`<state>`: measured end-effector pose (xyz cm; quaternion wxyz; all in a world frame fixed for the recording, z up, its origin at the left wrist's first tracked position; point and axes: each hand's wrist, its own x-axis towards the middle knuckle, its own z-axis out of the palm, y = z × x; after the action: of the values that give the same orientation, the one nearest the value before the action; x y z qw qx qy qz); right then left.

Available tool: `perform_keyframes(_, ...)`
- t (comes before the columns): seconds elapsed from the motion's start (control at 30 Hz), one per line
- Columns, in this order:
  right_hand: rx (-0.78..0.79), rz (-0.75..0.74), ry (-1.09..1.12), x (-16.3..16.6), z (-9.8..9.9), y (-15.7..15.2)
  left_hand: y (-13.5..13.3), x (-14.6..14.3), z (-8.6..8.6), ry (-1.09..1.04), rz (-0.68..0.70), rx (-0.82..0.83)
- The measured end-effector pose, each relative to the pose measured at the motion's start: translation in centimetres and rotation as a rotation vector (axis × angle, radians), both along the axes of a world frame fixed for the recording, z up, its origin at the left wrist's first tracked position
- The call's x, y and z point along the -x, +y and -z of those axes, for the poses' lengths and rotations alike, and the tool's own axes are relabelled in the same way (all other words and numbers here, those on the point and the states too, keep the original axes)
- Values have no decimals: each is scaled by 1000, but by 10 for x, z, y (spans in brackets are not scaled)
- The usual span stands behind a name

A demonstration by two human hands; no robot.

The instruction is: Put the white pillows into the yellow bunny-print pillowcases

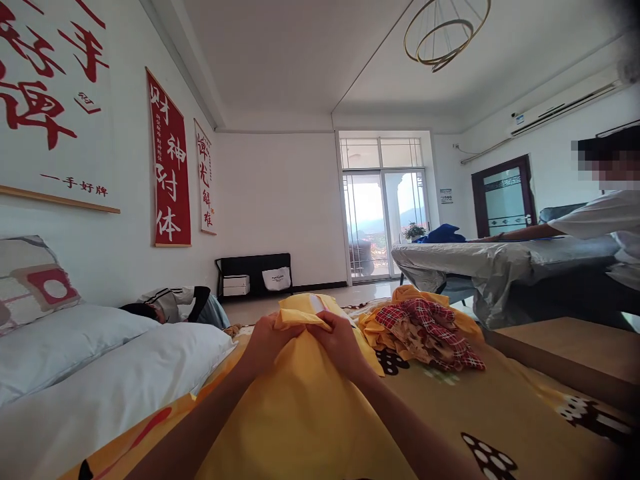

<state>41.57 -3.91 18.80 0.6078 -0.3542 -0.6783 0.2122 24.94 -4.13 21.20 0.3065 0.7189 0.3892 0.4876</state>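
A plain yellow cloth cover [300, 413], perhaps a pillowcase, stretches away from me over the bed. My left hand [269, 343] is closed on its gathered far edge. Close beside it, my right hand [341, 341] pinches the same edge, thumbs pointing inward. Between the hands the fabric is bunched into a fold. Just beyond them, something white [319, 303] shows within more yellow cloth; I cannot tell what it is. To the right of my right hand lies a crumpled heap of red plaid cloth [425, 327] with yellow fabric behind it.
White pillows [165, 360] lie along the left of the patterned yellow bedsheet [425, 413]. At right are a cardboard box [575, 340] and a plastic-covered table [510, 260], where a person in a white sleeve [587, 213] reaches across. A black rack [255, 270] stands by the far wall.
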Motion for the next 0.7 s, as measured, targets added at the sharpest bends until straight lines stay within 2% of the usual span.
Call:
perform_keyframes(0.1, 7, 26, -82, -3, 1, 0, -3, 4, -5, 48, -8, -45)
perform_keyframes(0.33, -5, 31, -135, 9, 3, 10, -3, 6, -28, 341, -83, -181)
perform_keyframes(0.47, -16, 10, -152, 13, 9, 10, 5, 9, -27, 362, -93, -171)
perform_keyframes(0.57, 31, 45, -146, 5, 39, 16, 12, 13, -14, 365, -134, -230)
perform_keyframes(0.7, 176, 203, -170, -12, 105, 33, 18, 17, 8, 455, -318, -378)
